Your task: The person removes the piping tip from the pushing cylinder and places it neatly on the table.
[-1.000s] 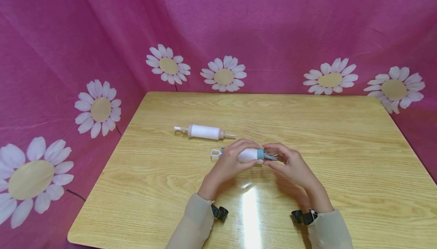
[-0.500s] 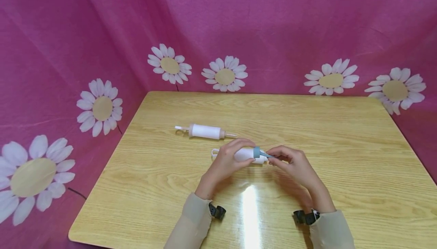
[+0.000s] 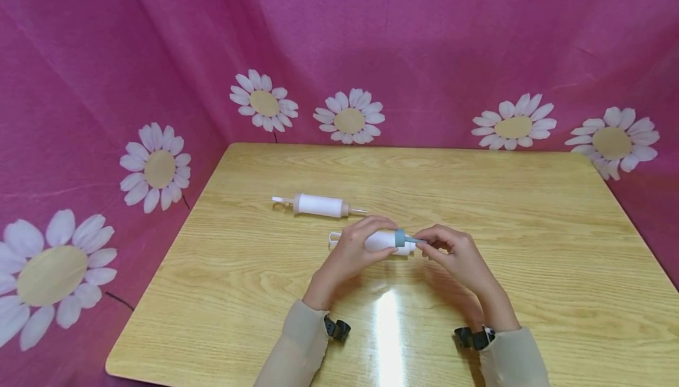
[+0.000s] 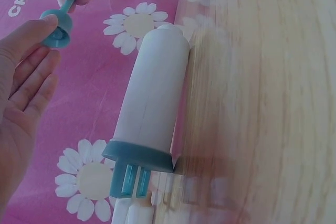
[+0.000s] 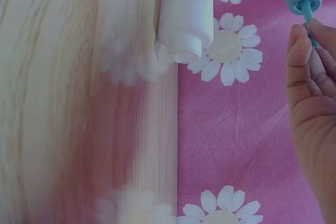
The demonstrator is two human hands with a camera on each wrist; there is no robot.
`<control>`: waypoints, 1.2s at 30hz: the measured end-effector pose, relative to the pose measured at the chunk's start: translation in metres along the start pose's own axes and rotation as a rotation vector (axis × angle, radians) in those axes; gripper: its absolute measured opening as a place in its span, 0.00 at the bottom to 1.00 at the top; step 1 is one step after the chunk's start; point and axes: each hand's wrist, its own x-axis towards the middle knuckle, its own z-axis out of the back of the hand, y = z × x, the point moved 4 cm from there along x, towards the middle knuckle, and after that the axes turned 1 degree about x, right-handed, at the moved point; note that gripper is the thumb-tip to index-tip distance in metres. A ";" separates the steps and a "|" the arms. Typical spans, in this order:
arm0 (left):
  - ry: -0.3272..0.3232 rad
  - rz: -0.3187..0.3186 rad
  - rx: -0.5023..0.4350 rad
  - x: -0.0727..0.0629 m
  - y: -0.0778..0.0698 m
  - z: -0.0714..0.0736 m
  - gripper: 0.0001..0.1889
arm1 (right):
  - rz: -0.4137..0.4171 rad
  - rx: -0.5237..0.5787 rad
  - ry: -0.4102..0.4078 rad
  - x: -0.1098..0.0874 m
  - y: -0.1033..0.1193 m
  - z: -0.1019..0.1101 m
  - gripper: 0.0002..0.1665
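A white syringe-like barrel [image 4: 155, 87] lies on the table, with a teal flange [image 4: 137, 156] at one end and a plain white tip at the other. Apart from it, both hands hold a teal cap with a thin spout [image 3: 400, 238]. My left hand [image 3: 351, 248] grips the wide, hollow end of the cap between thumb and fingers, as the left wrist view shows. With fingertips and thumb, my right hand [image 3: 457, 257] pinches the narrow spout [image 5: 310, 22]. In the head view, the left hand partly covers the barrel.
A second syringe-like tube [image 3: 320, 205], white with beige ends and a clear thin spout, lies behind the hands, to the left. The wooden table [image 3: 504, 210] meets a pink flowered cloth [image 3: 424, 51] at the back and sides.
The teal cap has shifted slightly left into my left fingers. My right fingers have gone from loosely around it to pinching its spout, which now points more level than half a second ago.
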 end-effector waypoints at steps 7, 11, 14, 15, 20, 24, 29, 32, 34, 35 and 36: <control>0.020 -0.006 -0.004 0.001 -0.002 0.000 0.17 | -0.002 -0.003 0.011 0.000 -0.001 -0.001 0.11; 0.030 -0.003 -0.016 0.002 -0.003 -0.001 0.16 | -0.005 -0.015 0.023 0.001 0.000 -0.002 0.11; 0.029 -0.006 -0.019 0.003 -0.003 -0.001 0.16 | -0.007 -0.020 0.028 0.001 0.000 -0.003 0.11; 0.028 -0.008 -0.019 0.003 -0.003 -0.002 0.16 | -0.006 -0.021 0.029 0.001 0.001 -0.003 0.11; 0.021 -0.018 -0.015 0.003 -0.004 -0.002 0.16 | -0.001 -0.025 0.033 0.002 0.003 -0.004 0.11; 0.026 -0.016 -0.025 0.003 -0.004 -0.002 0.16 | 0.006 -0.032 0.035 0.003 0.004 -0.004 0.11; 0.029 -0.018 -0.042 0.002 -0.003 -0.001 0.17 | 0.001 -0.028 0.042 0.003 0.004 -0.005 0.11; 0.027 -0.023 -0.039 0.001 -0.003 -0.002 0.17 | -0.010 -0.021 0.045 0.002 0.003 -0.006 0.10; 0.027 -0.020 -0.037 0.001 -0.002 -0.002 0.17 | -0.018 -0.014 0.043 0.002 0.002 -0.006 0.10; 0.026 -0.019 -0.036 0.001 -0.002 -0.002 0.17 | -0.019 -0.009 0.041 0.002 0.002 -0.007 0.11; 0.027 -0.017 -0.036 0.001 -0.002 -0.002 0.18 | -0.022 -0.003 0.039 0.001 0.002 -0.007 0.11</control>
